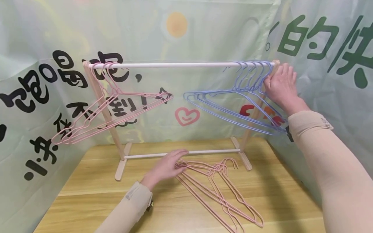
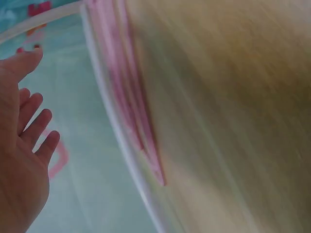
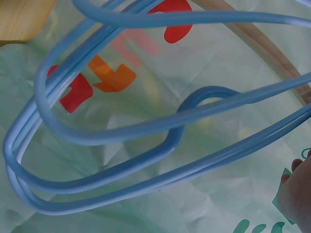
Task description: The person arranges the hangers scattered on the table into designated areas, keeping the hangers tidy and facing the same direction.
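My left hand reaches over the left end of several pink clothes hangers lying on the wooden table. In the left wrist view its fingers are loosely spread, with nothing in them. At the rack's top right corner is my right hand, fingers pointing up, thumb beside the end post and the hooks of the blue hangers. Those blue hangers hang bunched at the right end of the white rail. Only a small part of the right hand shows in the right wrist view, apart from the blue hanger ends.
More pink hangers hang at the rail's left end. The rack has slanted wooden posts, flat feet and a low white crossbar. Printed cloth stands behind and at both sides of the table.
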A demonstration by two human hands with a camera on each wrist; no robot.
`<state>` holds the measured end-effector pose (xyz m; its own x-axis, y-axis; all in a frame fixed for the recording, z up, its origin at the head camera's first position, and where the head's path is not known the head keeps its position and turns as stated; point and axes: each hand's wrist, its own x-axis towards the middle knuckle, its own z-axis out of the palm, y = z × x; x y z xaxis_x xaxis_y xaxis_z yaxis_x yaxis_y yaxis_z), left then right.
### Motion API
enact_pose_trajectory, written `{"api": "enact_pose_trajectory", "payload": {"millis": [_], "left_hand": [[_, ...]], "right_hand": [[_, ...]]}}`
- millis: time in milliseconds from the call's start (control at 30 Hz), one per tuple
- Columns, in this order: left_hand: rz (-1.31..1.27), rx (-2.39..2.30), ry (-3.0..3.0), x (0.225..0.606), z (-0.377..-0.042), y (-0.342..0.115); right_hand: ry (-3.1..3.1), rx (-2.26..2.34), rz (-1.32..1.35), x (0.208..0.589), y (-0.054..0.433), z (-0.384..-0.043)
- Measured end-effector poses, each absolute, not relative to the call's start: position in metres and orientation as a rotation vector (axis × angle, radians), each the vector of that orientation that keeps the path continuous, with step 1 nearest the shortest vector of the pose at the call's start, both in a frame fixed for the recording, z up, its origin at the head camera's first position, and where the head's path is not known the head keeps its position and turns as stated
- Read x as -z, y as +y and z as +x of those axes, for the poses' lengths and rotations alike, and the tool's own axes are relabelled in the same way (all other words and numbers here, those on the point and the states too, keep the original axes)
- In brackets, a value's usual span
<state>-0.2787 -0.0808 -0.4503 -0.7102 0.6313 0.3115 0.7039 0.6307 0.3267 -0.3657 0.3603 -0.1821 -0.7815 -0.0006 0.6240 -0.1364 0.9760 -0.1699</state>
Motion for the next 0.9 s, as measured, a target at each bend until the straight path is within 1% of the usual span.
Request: {"api": "enact_pose_trajectory", "payload": {"millis": [300, 500, 900], "left_hand": [[-1.285, 0.46, -2.787, 0.47, -0.295, -0.063], [-1.281, 0.426, -2.85, 0.475, -0.298, -0.059], [-1.237, 0.41, -2.948, 0.474, -0.294, -0.056]], "right_hand": [[-2.457, -0.272, 0.096, 0.182, 0.359, -0.366], [-2.453, -0.273, 0.093, 0.181, 0.358, -0.366], [-2.457, -0.274, 0.097, 0.181, 0.358, -0.365]]}}
